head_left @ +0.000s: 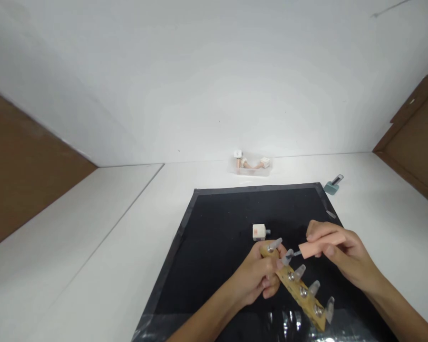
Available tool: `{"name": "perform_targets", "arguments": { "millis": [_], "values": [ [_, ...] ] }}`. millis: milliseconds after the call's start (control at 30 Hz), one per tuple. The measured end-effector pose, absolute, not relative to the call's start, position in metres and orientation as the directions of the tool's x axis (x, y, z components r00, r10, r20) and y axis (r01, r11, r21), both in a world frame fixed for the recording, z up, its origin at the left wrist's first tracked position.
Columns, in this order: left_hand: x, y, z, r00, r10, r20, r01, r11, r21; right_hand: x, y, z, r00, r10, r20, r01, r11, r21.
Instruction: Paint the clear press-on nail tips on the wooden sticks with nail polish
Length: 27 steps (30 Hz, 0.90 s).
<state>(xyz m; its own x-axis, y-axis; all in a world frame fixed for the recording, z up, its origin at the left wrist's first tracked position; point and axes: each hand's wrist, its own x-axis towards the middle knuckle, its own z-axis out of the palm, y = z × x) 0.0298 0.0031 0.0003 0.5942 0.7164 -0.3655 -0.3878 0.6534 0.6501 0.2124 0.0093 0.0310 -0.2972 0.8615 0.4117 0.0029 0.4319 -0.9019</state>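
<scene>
Firmly, left hand [254, 279] grips nail bar [301, 293] — right hand [344, 259], brush [316, 248].

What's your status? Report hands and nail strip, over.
Left hand gripping wooden strip of nail tips. Right hand holding pink brush cap, brush at second tip. Small bottle on mat beyond, clear of hands.

Your strip [307, 302] is bare wood with shiny metal studs [302, 291] and clear plastic tips [300, 271]. The pink cap [319, 247] at its 1 o'clock looks like smooth plastic. The black mat [217, 237] is matt.
</scene>
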Motion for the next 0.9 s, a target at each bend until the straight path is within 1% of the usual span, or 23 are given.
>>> {"name": "perform_targets", "arguments": {
  "millis": [133, 267, 400, 567, 700, 900],
  "values": [
    [0.03, 0.003, 0.003, 0.613, 0.681, -0.401, -0.409, 0.707, 0.577, 0.21, 0.009, 0.037, -0.375, 0.835, 0.403, -0.013, 0.43, -0.903],
    [0.028, 0.003, 0.002, 0.594, 0.651, -0.473, -0.411, 0.751, 0.517, 0.21, 0.01, 0.038, -0.362, 0.823, 0.437, 0.036, 0.481, -0.876],
    [0.027, 0.002, -0.002, 0.607, 0.644, -0.466, -0.418, 0.757, 0.503, 0.214, 0.009, 0.033, -0.321, 0.837, 0.444, 0.057, 0.485, -0.873],
    [0.028, 0.004, 0.001, 0.619, 0.628, -0.472, -0.421, 0.772, 0.476, 0.213, 0.009, 0.033, -0.364, 0.809, 0.463, -0.014, 0.492, -0.871],
    [0.029, 0.005, -0.001, 0.639, 0.611, -0.468, -0.429, 0.788, 0.442, 0.212, 0.01, 0.036, -0.382, 0.796, 0.47, 0.008, 0.511, -0.86],
    [0.023, 0.003, -0.01, 0.662, 0.595, -0.455, -0.426, 0.799, 0.424, 0.212, 0.008, 0.036, -0.348, 0.811, 0.471, 0.01, 0.505, -0.863]
  ]
}}
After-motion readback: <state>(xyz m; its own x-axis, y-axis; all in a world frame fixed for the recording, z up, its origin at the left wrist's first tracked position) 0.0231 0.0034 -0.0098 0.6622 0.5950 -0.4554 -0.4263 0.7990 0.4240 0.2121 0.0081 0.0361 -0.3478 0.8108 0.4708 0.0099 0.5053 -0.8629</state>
